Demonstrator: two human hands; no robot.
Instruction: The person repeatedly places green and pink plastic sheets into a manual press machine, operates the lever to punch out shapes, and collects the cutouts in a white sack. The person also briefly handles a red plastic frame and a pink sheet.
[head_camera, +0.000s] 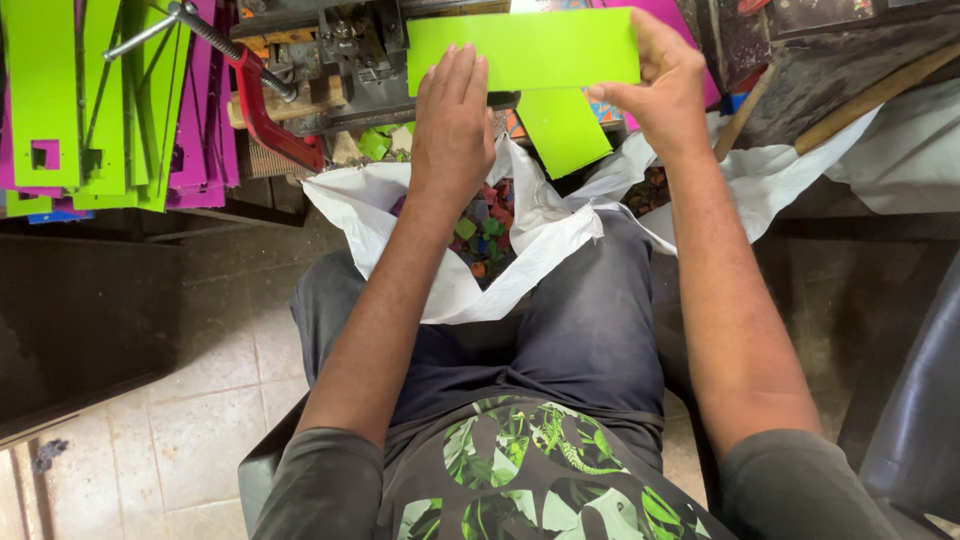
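We've got a lime-green sheet (523, 48) held flat across the punch press (350, 50) at the bench edge. Left hand (452, 125) lies palm-down on the sheet's left end, fingers straight and together, pressing rather than pinching. Right hand (665, 85) has its grip pinched on the sheet's right end, thumb underneath. A second green strip (563, 130) hangs just below the sheet; can't tell if it's attached to it.

Progress, our read: well underway. The white sack (450, 290) open across our lap already holds plenty of small coloured offcuts (485, 235). Stack of green and magenta sheets (100, 100) with square cutouts stands at the left, beside a red clamp (262, 110). This sheet's visible face shows no cutout, so it looks not yet punched.
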